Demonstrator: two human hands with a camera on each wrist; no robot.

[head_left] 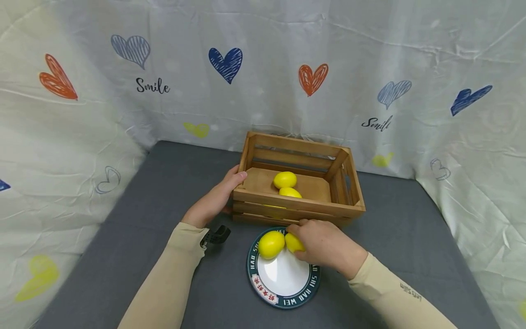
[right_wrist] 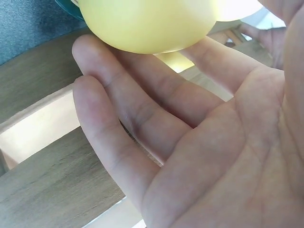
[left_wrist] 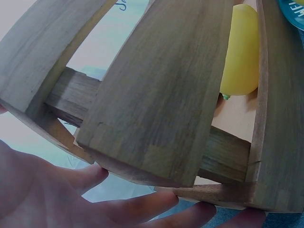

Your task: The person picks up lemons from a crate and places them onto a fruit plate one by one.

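Observation:
A slatted wooden crate stands on the table, and my left hand holds its left end. The thumb lies over the rim there; in the left wrist view the fingers touch the edges of the slats. Inside the crate are yellow lemons, one also visible between slats in the left wrist view. In front stands a round white plate with a dark green lettered rim. My right hand grips a lemon at the plate's upper right. Another lemon lies on the plate to its left.
A dark grey cloth covers the table. White curtain printed with hearts hangs behind and at both sides, close to the crate's back. The crate's front wall rises just behind the plate. A black band is on the left wrist.

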